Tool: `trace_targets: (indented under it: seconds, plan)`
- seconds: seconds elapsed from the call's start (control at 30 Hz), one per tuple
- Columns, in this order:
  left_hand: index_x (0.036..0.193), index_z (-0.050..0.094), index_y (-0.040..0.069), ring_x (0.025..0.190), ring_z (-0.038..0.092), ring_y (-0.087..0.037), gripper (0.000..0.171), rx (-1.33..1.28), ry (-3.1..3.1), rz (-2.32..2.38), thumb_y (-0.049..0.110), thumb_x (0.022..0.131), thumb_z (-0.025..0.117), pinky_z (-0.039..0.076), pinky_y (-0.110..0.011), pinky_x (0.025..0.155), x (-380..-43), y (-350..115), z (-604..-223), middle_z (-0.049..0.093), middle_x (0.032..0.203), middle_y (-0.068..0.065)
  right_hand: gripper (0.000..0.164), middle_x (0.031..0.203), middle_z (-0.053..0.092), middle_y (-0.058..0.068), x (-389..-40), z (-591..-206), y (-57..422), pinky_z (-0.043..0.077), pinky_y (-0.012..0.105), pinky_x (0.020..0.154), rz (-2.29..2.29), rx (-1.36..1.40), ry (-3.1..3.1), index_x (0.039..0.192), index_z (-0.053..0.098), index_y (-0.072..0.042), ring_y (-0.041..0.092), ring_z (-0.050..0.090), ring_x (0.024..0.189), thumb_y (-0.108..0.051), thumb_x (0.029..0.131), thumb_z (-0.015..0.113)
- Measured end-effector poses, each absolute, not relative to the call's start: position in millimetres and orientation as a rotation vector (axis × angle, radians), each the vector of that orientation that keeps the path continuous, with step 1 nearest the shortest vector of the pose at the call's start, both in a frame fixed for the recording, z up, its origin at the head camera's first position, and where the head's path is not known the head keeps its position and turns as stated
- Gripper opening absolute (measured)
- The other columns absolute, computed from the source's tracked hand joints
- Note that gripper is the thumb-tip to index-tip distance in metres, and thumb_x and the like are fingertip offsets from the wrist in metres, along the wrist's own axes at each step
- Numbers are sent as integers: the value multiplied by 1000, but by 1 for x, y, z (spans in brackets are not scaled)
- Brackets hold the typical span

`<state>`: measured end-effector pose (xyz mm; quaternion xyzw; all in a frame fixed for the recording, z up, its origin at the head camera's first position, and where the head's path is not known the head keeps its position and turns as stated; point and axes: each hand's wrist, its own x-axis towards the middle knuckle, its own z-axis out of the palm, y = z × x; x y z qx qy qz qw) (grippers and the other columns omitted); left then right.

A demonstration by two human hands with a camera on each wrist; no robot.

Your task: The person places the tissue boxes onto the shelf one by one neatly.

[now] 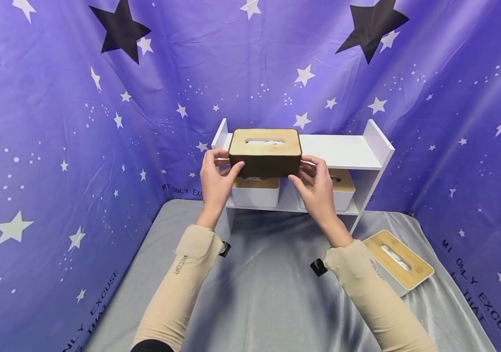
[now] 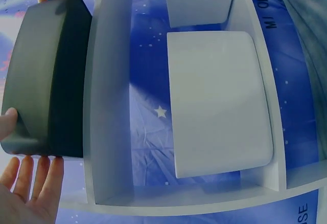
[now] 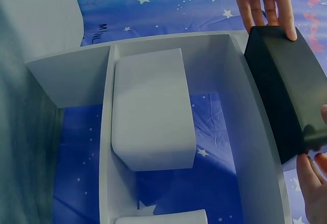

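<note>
Both hands hold a black tissue box (image 1: pixel 265 165) with a wooden lid, level at the top board of a white shelf rack (image 1: pixel 340 149). My left hand (image 1: pixel 216 181) grips its left end, thumb on the front face and fingers against the side. On the right end, my right hand (image 1: pixel 316 188) grips it the same way. The left wrist view shows the box (image 2: pixel 46 75) close beside the top board; whether it touches the board I cannot tell. White paper shows through the lid's slot.
On the rack's lower shelf stand two white tissue boxes with wooden lids, one left (image 1: pixel 256 195) and one right (image 1: pixel 344 198). Another white box (image 1: pixel 402 259) lies on the grey cloth (image 1: pixel 259 293) at right. Star-printed curtains (image 1: pixel 56 122) surround the area.
</note>
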<state>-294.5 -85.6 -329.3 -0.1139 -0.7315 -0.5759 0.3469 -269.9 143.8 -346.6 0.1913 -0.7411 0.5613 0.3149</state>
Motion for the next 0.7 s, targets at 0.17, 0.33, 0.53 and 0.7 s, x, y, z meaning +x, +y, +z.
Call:
trace_targets:
  seconds: [0.17, 0.33, 0.53, 0.7]
  plan:
    - [111, 54, -2, 102, 66, -28, 45, -271, -1920, -1458, 15, 82, 83, 64, -39, 81, -294, -83, -328, 57, 110, -17, 59, 139, 49, 21, -272, -349, 142, 50, 40, 108, 1464, 506, -1978, 137, 42, 6, 32, 55, 130, -1, 88, 73]
    - [115, 54, -3, 107, 66, -30, 46, -276, -1946, -1458, 11, 82, 82, 63, -40, 85, -293, -82, -328, 56, 114, -18, 60, 142, 47, 27, -268, -345, 139, 48, 47, 110, 1471, 500, -1994, 140, 41, 9, 39, 52, 133, 3, 88, 71]
    - [121, 58, -1, 109, 66, -31, 44, -295, -1962, -1453, 7, 83, 79, 61, -42, 92, -292, -85, -329, 60, 119, -19, 59, 143, 47, 32, -249, -325, 132, 47, 51, 108, 1430, 526, -2031, 141, 41, 14, 45, 51, 132, 6, 89, 68]
    - [126, 62, 2, 109, 69, -30, 43, -307, -1982, -1427, 6, 85, 74, 60, -42, 94, -290, -89, -330, 64, 123, -16, 61, 146, 51, 24, -263, -337, 136, 48, 42, 108, 1377, 553, -2040, 146, 43, 5, 37, 53, 133, -2, 91, 69]
